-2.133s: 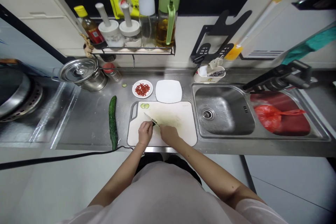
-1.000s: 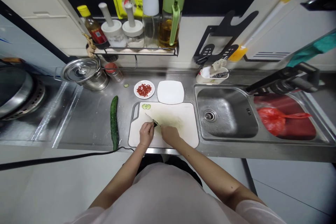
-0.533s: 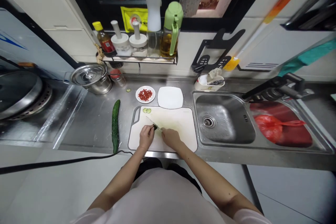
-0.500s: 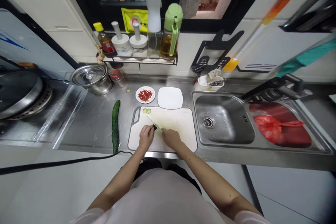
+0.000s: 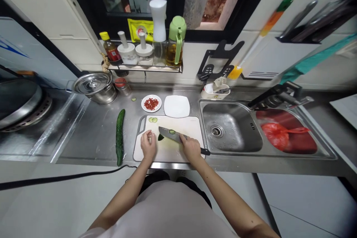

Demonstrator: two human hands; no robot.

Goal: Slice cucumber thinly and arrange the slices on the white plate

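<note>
My right hand (image 5: 192, 148) grips a kitchen knife (image 5: 166, 132) by its black handle, the broad blade tilted flat over the white cutting board (image 5: 195, 126). A cucumber slice (image 5: 172, 131) clings to the upper face of the blade. Just under the blade tip lies a dark green cucumber end piece (image 5: 161, 137). To its left, my left hand (image 5: 148, 144) hovers over the board with loosely bent fingers apart and nothing in them. Several pale cucumber slices (image 5: 153, 119) rest near the board's upper left corner.
A whole cucumber (image 5: 120, 137) lies left of the board. Behind it stand a plate of chopped red pieces (image 5: 151, 103) and a white plate (image 5: 176, 106). The sink (image 5: 234, 126) is at the right; a lidded steel pot (image 5: 102, 91) stands back left.
The knife has turned from edge-down to nearly flat, showing its blade with a slice on it. My left hand has let go of the cucumber end piece and moved left.
</note>
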